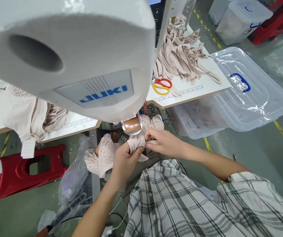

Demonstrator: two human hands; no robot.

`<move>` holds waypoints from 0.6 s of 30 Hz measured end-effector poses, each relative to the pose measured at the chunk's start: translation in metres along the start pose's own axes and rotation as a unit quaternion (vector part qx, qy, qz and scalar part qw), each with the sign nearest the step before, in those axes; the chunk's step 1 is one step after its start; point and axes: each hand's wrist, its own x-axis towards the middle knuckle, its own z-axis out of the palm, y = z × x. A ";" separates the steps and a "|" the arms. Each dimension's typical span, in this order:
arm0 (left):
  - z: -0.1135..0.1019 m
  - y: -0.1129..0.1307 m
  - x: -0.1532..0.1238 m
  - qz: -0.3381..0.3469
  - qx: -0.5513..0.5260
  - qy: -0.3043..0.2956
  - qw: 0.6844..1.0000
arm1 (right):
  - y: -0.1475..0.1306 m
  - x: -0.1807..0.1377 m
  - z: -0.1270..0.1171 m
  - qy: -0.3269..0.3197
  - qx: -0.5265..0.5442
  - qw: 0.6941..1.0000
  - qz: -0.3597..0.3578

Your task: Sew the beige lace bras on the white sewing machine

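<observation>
My left hand point(124, 158) pinches a beige fabric strap point(136, 142) just below the head of a white JUKI sewing machine point(77, 59). My right hand point(162, 141) grips the same strap from the right, fingers closed on it. A pale lace garment point(102, 154) hangs to the left of my left hand, with more lace point(153, 122) behind my hands. A clear guard point(132, 126) with brown inside sits at the machine's needle area, right above the strap.
A pile of beige straps point(181, 56) lies on the white table point(200, 90), with red and yellow scissors point(161, 86) beside it. Clear plastic bins point(250, 95) stand at right. A red stool point(20, 171) and plastic bag point(72, 177) are at lower left.
</observation>
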 end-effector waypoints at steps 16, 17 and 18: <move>0.000 -0.020 0.015 -0.140 -0.201 -0.010 0.969 | 0.008 0.010 -0.007 -0.083 0.213 0.970 0.085; 0.001 -0.021 0.016 -0.138 -0.206 -0.007 0.969 | 0.008 0.009 -0.006 -0.078 0.222 0.968 0.089; 0.002 -0.021 0.016 -0.136 -0.211 -0.004 0.968 | 0.008 0.009 -0.005 -0.073 0.224 0.968 0.090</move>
